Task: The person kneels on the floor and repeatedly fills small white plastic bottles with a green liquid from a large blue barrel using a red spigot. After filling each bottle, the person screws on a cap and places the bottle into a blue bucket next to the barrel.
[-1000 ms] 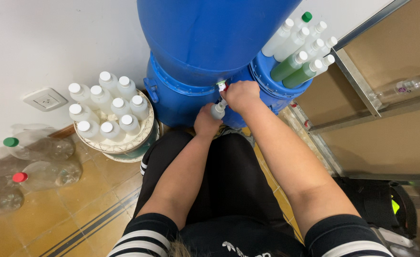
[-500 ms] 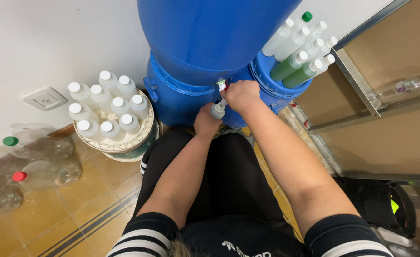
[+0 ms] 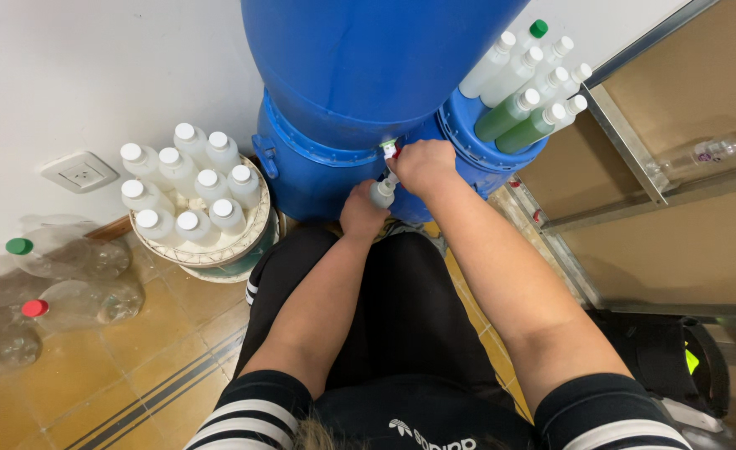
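The left hand (image 3: pixel 361 214) is wrapped around one small bottle (image 3: pixel 381 193), held under the tap (image 3: pixel 390 151) of a big blue drum (image 3: pixel 368 67). The right hand (image 3: pixel 422 165) is closed on that tap. To the left, a round basket (image 3: pixel 255 227) holds nine white-capped bottles. Seven more lie on a second blue drum (image 3: pixel 485 150) at right.

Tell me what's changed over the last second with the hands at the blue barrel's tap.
Nothing visibly changed. The left hand still holds the small bottle under the tap, and the right hand stays on the tap at the blue barrel.
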